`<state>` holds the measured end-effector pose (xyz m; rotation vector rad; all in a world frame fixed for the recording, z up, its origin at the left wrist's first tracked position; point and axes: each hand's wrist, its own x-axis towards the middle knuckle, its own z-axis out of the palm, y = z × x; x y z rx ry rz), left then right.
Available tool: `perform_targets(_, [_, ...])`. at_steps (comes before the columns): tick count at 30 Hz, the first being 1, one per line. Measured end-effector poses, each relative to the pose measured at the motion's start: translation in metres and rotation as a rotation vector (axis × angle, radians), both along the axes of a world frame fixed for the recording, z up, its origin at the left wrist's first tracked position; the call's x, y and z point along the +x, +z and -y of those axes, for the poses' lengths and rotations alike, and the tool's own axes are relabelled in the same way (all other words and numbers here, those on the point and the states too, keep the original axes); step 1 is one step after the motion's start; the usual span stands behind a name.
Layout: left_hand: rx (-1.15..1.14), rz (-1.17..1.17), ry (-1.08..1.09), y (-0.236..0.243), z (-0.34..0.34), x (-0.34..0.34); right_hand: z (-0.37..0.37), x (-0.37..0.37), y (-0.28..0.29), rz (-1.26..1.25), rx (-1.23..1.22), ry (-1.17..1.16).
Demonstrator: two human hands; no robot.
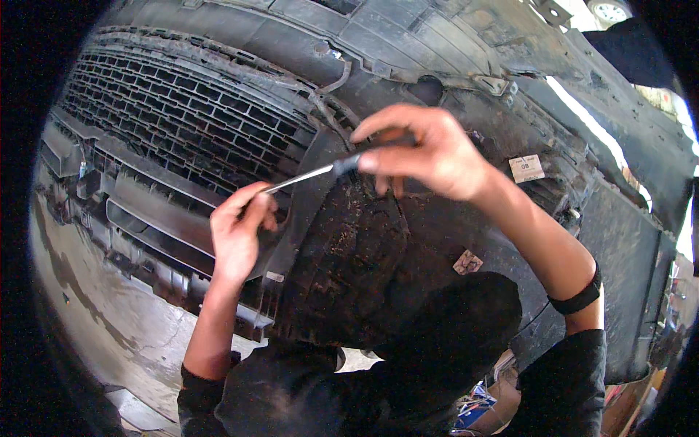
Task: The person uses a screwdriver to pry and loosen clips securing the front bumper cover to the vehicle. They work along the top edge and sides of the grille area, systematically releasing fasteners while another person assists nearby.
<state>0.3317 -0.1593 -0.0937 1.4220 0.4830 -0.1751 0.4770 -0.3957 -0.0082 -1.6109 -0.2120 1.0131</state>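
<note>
A screwdriver-like tool with a thin bright metal shaft (302,177) and a dark grey-blue handle spans the gap between my hands. My left hand (239,226) pinches the far end of the shaft between thumb and fingers. Around the handle end curl the thumb and fingers of my right hand (433,156), slightly blurred. Both hands are raised above a large dark plastic car bumper, whose black mesh grille (196,109) stretches to the left. Under the tool lies a dirty brown-black panel (349,240).
A pale label (527,168) and a small speckled square piece (467,262) lie on the dark panel at right. Grey plastic panels (466,44) run along the back. Concrete floor (145,313) shows at lower left. At the bottom right is a container with assorted small items (477,404).
</note>
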Motion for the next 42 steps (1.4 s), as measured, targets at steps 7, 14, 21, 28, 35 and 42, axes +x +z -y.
perform_targets(7, [0.952, 0.540, -0.452, -0.037, 0.028, -0.007, 0.028, 0.065, -0.020, 0.938, -0.576, -0.264])
perform_targets(14, [1.193, 0.568, -0.635, -0.068, 0.046, -0.024, 0.041, 0.103, -0.059, 0.946, -0.721, -0.408])
perform_targets(21, [1.178, 0.561, -0.643, -0.069, 0.046, -0.022, 0.036, 0.101, -0.057, 0.949, -0.714, -0.384])
perform_targets(28, [1.208, 0.532, -0.701, -0.069, 0.046, -0.021, 0.035, 0.100, -0.059, 0.964, -0.719, -0.392])
perform_targets(35, [1.192, 0.534, -0.690, -0.069, 0.046, -0.021, 0.037, 0.108, -0.052, 0.808, -0.793, -0.410])
perform_targets(42, [1.168, 0.511, -0.715, -0.068, 0.045, -0.021, 0.038, 0.103, -0.060, 0.747, -0.796, -0.503])
